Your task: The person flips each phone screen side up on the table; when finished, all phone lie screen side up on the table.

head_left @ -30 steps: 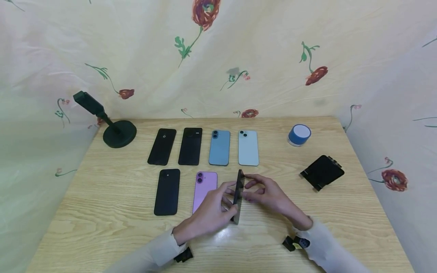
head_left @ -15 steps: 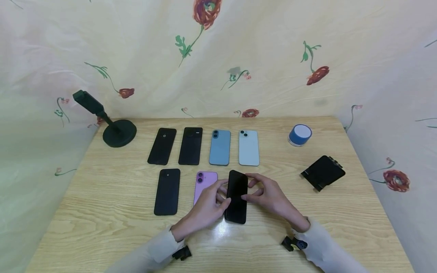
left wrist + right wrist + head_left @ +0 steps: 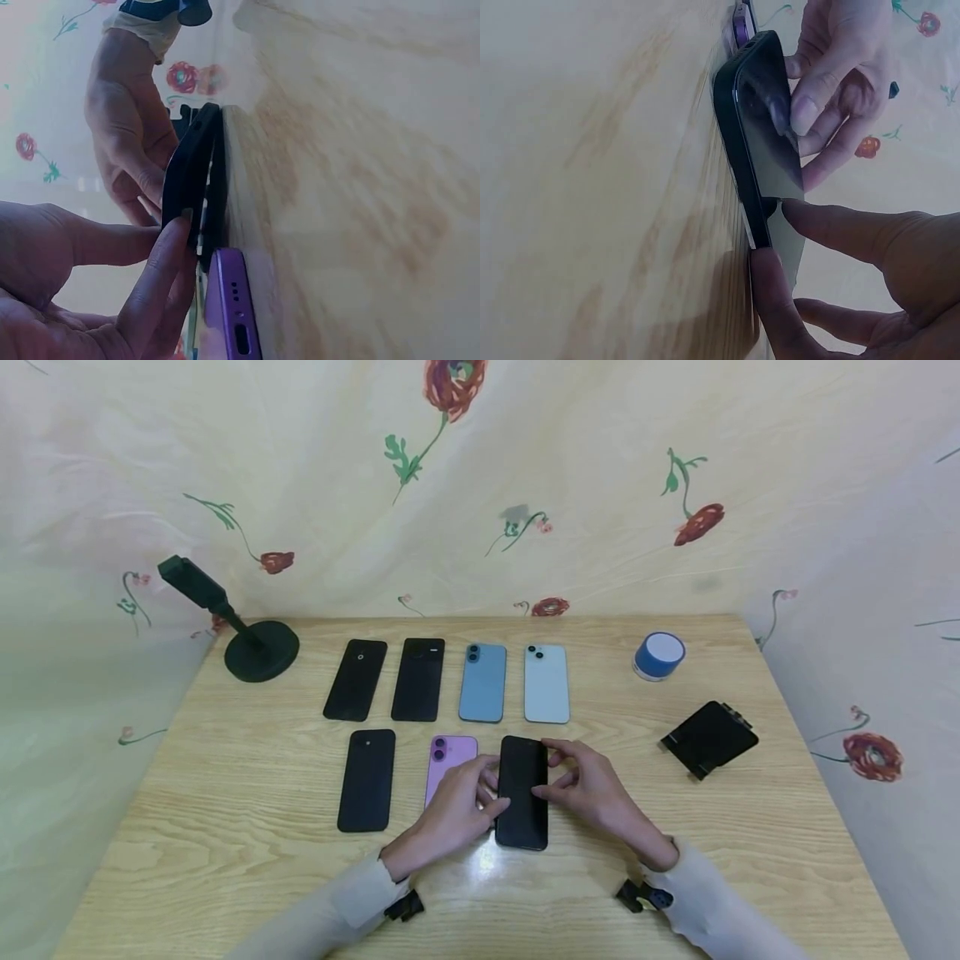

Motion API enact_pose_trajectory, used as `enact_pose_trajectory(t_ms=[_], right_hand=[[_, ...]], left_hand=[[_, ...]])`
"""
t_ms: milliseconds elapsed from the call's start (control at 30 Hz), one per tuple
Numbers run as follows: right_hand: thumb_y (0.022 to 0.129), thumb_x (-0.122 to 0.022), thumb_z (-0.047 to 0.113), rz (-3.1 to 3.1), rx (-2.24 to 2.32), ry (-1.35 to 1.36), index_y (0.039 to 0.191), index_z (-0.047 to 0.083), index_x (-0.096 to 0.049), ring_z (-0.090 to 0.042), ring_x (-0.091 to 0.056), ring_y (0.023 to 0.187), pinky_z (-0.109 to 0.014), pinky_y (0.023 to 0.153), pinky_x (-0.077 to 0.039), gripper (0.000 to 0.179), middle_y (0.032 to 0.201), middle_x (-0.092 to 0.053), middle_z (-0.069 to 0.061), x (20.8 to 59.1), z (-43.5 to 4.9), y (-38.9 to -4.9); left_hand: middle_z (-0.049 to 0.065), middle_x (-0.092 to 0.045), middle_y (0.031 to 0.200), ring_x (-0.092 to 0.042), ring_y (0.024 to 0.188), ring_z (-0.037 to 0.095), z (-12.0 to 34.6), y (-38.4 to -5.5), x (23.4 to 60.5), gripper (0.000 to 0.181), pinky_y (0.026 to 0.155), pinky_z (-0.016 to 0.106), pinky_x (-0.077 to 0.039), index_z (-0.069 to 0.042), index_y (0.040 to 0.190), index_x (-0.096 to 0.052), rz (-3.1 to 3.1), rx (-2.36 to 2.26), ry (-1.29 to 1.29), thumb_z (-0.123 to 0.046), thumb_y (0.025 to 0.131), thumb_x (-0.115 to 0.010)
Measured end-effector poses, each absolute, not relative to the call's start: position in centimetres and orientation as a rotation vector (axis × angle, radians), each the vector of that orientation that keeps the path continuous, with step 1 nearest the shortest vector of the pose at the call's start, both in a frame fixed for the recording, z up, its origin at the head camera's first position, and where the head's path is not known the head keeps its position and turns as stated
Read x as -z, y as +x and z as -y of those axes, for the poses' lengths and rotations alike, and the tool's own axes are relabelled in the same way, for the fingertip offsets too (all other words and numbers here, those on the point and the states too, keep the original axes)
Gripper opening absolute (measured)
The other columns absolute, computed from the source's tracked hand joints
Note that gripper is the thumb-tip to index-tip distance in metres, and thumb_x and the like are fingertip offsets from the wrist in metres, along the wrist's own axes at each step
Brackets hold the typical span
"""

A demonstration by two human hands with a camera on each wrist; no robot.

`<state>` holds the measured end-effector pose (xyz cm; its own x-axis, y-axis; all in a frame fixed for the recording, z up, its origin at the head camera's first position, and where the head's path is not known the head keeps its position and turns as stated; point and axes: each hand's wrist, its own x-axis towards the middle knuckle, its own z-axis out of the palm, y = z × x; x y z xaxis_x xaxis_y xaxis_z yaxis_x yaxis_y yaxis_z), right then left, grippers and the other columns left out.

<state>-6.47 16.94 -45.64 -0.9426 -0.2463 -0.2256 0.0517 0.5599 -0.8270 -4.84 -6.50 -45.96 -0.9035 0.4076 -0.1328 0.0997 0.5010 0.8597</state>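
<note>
Both hands hold a black smartphone (image 3: pixel 523 818) between them, its dark glossy screen turned up. My left hand (image 3: pixel 457 810) pinches its left long edge, thumb on the screen. At the right long edge, the thumb of my right hand (image 3: pixel 596 789) lies on the screen and the fingers reach the side and top corner. In the left wrist view the phone (image 3: pixel 187 169) is slightly tilted, close over the table. A purple phone (image 3: pixel 447 764) lies just left of it, partly covered by my left hand.
Behind lie two black phones (image 3: pixel 356 681) (image 3: pixel 417 681), a blue phone (image 3: pixel 482 685) and a pale blue phone (image 3: pixel 547 685). Another dark phone (image 3: pixel 366 781) lies front left. A black stand (image 3: pixel 261 652), a blue-and-white round container (image 3: pixel 659 656) and a black folding holder (image 3: pixel 710 739) stand farther out.
The black phone stood on its long edge between the hands a second ago. It has been turned over so its screen faces up, and lowered flatter; the fingers shifted slightly along its sides.
</note>
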Motion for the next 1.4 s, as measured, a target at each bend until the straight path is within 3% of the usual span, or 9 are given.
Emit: enact_pose_trajectory(t_ms=[533,900,1133,1400], right_hand=[[0.084,-0.083,0.0,-2.516,1.311,-0.161,0.148,-0.002,-0.053,-0.015,-0.073,0.08,-0.02,0.065,-0.056,0.071,0.118,-0.059,-0.02,45.6,-17.3,-6.7],[0.086,-0.083,0.006,-2.497,1.291,-0.186,0.147,0.001,-0.053,-0.015,-0.072,0.079,-0.021,0.064,-0.054,0.068,0.118,-0.061,-0.02,45.3,-17.6,-6.8],[0.086,-0.085,0.011,-2.643,1.203,-0.254,0.141,0.004,-0.059,-0.014,-0.067,0.075,-0.021,0.062,-0.052,0.062,0.107,-0.067,-0.016,44.6,-16.9,-7.2],[0.085,-0.086,0.008,-2.64,1.236,-0.368,0.137,0.0,-0.062,-0.016,-0.066,0.077,-0.021,0.065,-0.054,0.057,0.104,-0.066,-0.015,43.9,-15.5,-8.0]], left_hand=[[0.013,-0.066,0.111,-0.075,0.083,0.017,6.2,-5.3,46.2,0.059,0.074,0.025,-0.059,0.009,0.141,-0.056,-2.456,-1.286,0.435,-0.007,0.09,-0.08],[0.012,-0.064,0.118,-0.074,0.084,0.012,6.4,-5.2,45.9,0.071,0.075,0.024,-0.058,0.007,0.15,-0.048,-2.379,-1.282,0.421,-0.01,0.089,-0.082],[0.012,-0.067,0.125,-0.073,0.092,0.019,7.1,-4.3,45.8,0.074,0.075,0.021,-0.057,0.001,0.151,-0.05,-2.455,-1.303,0.486,-0.016,0.087,-0.085],[0.005,-0.068,0.115,-0.061,0.085,0.015,8.4,-3.2,44.9,0.068,0.071,0.019,-0.049,-0.006,0.145,-0.059,-2.644,-1.23,0.547,-0.021,0.085,-0.087]])
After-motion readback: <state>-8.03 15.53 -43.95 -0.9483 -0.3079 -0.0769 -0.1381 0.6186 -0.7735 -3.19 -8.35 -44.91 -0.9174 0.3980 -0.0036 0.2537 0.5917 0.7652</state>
